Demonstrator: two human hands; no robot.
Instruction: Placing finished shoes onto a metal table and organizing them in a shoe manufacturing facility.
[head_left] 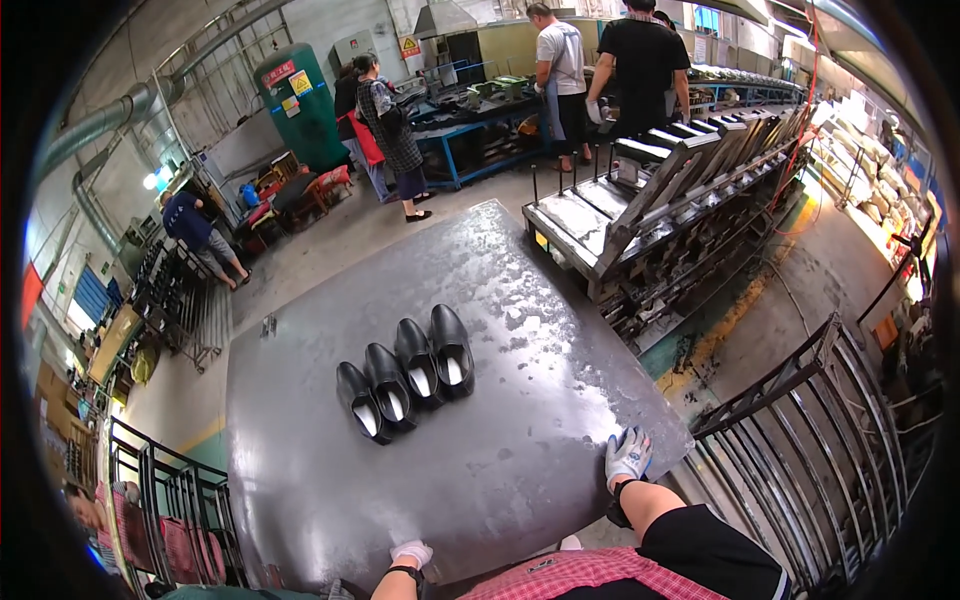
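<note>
Four black slip-on shoes with pale insoles, such as the rightmost shoe (452, 350) and the leftmost shoe (360, 400), stand side by side on a wide grey metal table (300, 490). My left hand (411, 553), in a white glove, rests on the near part of the tabletop; its fingers look curled in, with nothing seen in them. Farther right, my right hand (628, 456), in a white glove with blue marks, lies on the table near its right corner, fingers spread. Both hands are apart from the shoes.
A metal conveyor rack (640, 225) stands beyond the table's right side. Black barred racks flank it, one at right (800, 430) and one at left (165, 490). Several people work around a blue-framed bench (470, 140) at the back. A green tank (300, 105) stands behind.
</note>
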